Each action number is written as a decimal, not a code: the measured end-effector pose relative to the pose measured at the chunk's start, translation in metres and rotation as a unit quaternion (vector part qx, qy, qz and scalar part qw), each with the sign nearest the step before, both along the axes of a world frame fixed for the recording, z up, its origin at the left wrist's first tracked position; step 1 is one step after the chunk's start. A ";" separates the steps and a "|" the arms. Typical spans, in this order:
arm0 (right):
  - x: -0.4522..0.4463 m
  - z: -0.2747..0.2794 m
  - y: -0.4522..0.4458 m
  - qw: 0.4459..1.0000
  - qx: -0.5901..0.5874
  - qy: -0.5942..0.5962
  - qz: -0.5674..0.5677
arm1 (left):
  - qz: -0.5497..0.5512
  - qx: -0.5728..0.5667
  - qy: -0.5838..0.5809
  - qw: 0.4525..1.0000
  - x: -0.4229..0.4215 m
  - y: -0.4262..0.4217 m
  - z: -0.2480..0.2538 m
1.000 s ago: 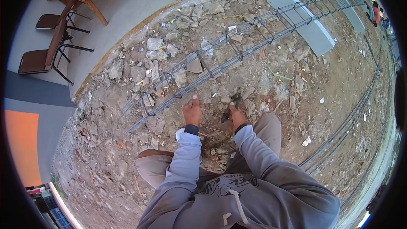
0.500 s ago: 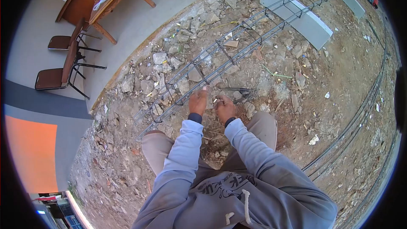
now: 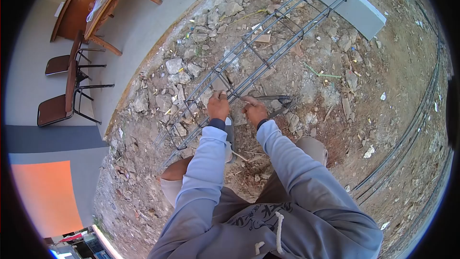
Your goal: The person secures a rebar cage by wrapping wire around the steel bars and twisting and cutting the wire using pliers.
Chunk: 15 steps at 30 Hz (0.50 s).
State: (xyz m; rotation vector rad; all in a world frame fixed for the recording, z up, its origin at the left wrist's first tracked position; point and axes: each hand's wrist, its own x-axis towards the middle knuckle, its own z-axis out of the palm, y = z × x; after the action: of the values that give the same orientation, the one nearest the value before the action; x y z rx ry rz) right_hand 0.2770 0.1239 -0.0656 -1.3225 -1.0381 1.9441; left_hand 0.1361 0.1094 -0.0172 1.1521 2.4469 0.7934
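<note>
A long steel rebar cage (image 3: 268,61) runs diagonally across the ground. My left hand (image 3: 218,106) is closed at the near side of the cage, its fingers at the bars beside a tie ring; what they pinch is too small to make out. Just to its right, my right hand (image 3: 254,111) has its index finger stretched toward the same bars, the other fingers curled; whether it holds anything is hidden. A dark tool with long handles (image 3: 280,107) lies on the soil to the right of my right hand.
Pale slabs (image 3: 347,5) lie under the far part of the cage. Broken stones (image 3: 175,66) cover the soil. Long thin rods (image 3: 407,137) curve along the right. Brown chairs (image 3: 55,110) and a wooden table (image 3: 103,12) stand on the paved floor at left.
Both hands have moved to the cage bars. The right hand has let go of the dark tool, which now lies on the ground. The view has shifted, and a foot shows below the left hand.
</note>
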 end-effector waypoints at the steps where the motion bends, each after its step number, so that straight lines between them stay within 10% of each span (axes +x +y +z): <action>1: -0.005 -0.001 0.003 1.000 -0.001 0.019 -0.005 | -0.018 -0.003 -0.002 1.000 -0.003 0.003 -0.001; 10: -0.017 -0.027 0.010 0.996 0.039 0.072 -0.029 | 0.036 0.020 -0.417 0.908 -0.012 0.031 -0.002; 15: -0.024 -0.030 0.007 0.994 0.092 0.042 -0.041 | 0.039 -0.008 -0.447 0.894 -0.019 0.033 0.004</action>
State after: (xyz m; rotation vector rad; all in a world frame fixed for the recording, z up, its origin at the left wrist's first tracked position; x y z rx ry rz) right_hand 0.2531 0.1304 -0.0957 -1.1529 -1.0768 1.7815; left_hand 0.1173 0.1426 -0.0135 0.4847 1.7078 1.0260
